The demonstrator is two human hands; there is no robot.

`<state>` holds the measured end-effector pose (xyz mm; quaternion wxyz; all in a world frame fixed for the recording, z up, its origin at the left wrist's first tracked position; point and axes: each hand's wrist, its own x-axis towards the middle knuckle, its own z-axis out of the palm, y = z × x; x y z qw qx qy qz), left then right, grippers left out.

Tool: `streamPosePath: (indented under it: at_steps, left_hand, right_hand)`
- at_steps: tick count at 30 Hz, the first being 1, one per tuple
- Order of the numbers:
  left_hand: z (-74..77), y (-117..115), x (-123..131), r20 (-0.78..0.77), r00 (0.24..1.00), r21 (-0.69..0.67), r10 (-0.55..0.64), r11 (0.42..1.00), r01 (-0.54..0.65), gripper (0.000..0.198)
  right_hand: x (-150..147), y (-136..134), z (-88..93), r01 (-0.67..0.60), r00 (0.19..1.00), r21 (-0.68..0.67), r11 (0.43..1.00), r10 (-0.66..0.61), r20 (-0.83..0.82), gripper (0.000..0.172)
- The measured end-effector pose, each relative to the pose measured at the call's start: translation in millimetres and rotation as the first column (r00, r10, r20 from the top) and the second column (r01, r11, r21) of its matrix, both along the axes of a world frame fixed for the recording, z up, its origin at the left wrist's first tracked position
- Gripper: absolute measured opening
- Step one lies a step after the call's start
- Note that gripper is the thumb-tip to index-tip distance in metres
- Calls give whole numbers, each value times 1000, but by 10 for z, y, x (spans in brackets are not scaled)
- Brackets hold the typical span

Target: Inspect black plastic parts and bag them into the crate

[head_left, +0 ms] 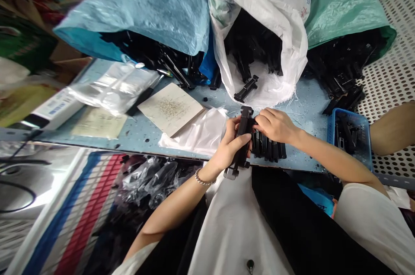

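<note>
My left hand is wrapped round a long black plastic part with wider knobbed ends, held tilted over the table's front edge. My right hand is closed, its fingertips pinched beside the upper half of that part. A dark bit shows at those fingertips, but what it is I cannot make out. Under my right hand, a row of several similar black plastic pieces lies side by side on the blue table. Another black part rests at the mouth of the white sack just beyond my hands.
A blue sack and a green sack, both with black parts, flank the white one. A blue basket of small black pieces stands right, by another person's arm. Left lie a square board and plastic bags.
</note>
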<state>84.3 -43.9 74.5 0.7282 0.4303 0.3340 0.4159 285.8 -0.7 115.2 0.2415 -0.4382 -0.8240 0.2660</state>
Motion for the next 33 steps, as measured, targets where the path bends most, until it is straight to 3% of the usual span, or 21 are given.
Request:
streamPosePath:
  at_steps: [2,4,6,7,9,11,13,15,18,20,23,28,30,33]
  left_hand:
    - [31,-9,19,-37,997,68,64,996,-62,66]
    - [50,1,26,-67,994,102,89,991,-82,69]
    - [46,34,11,-49,997,55,62,997,-60,66]
    - [37,55,0,-25,999,13,47,999,-47,64]
    - [18,99,-16,16,1000,-71,25,997,-23,59]
    - [10,130,-7,36,999,-143,-10,990,15,54]
    - [16,149,26,51,998,-201,-44,978,53,52]
    - [23,169,58,75,997,-242,-32,969,49,51]
    - [-1,224,47,82,992,-251,101,965,-77,45]
    - [-40,266,5,63,977,-239,202,954,-181,42]
    - [-79,300,-30,31,959,-229,281,936,-267,42]
    - [-42,265,100,-31,974,-245,223,943,-224,43]
    - [-52,238,145,-39,982,-220,184,957,-188,46]
    - [-156,194,105,-69,976,-117,207,970,-214,54]
  right_hand:
    - [-43,-6,-51,8,988,-178,984,-36,-152,54]
    - [-76,-19,-99,-34,960,-399,916,-81,-267,59]
    - [-63,-16,-102,-58,967,-466,883,-66,-245,59]
    - [-41,-5,-84,-38,982,-405,913,-41,-184,56]
    - [17,37,-27,4,1000,-120,993,-4,-2,47]
    - [70,100,17,-70,978,182,981,32,205,40]
    - [110,175,12,-183,936,311,933,68,346,38]
    - [141,232,-46,-189,932,316,930,68,357,38]
    - [161,184,-174,-44,980,215,976,1,197,36]
    - [129,28,-248,-3,995,125,992,-10,104,36]
    - [8,-297,-327,-76,993,100,992,66,97,35]
    - [-180,-552,-469,-252,936,295,922,155,315,30]
    - [-186,-551,-547,-276,932,272,922,188,310,32]
    - [-123,-585,-634,-213,953,139,967,173,250,34]
